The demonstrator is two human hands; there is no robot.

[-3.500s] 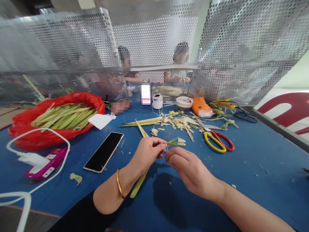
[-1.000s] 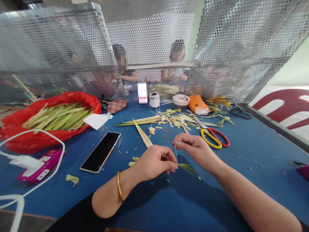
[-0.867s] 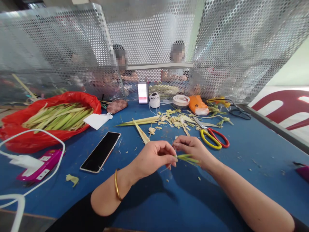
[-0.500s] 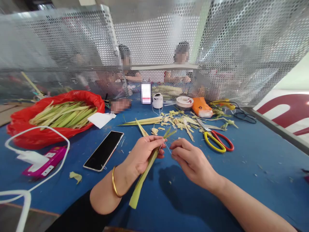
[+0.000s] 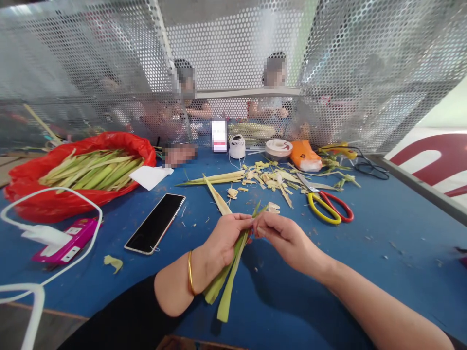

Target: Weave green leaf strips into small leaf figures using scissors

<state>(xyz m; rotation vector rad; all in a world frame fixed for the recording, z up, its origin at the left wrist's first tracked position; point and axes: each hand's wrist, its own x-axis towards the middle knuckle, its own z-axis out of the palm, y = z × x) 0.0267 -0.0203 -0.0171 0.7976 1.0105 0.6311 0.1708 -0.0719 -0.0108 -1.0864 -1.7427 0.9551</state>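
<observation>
My left hand (image 5: 223, 239) is closed around a bundle of long green leaf strips (image 5: 229, 294), which look like corn husk. Their broad ends hang toward me, and short tips stick out beyond my thumb. My right hand (image 5: 288, 239) is closed in a pinch against the bundle's upper end, touching my left fingertips. A thin white thread ran into its fingers a moment ago; the fingers now mostly hide it. Just past my left hand, a pale pointed husk strip (image 5: 217, 195) rests on the table.
Scissors (image 5: 330, 208) lie to the right, near scattered husk scraps (image 5: 270, 177). Behind stand a thread spool (image 5: 237, 148), a tape roll (image 5: 278, 148) and an orange packet (image 5: 305, 155). Leftward are a phone (image 5: 156, 223), a power strip (image 5: 67, 243) and a red bag (image 5: 25, 204) of husks.
My right hand has moved left and up to meet my left hand at the bundle. The lower leaf ends have spread apart and swung slightly right. The view has shifted a little.
</observation>
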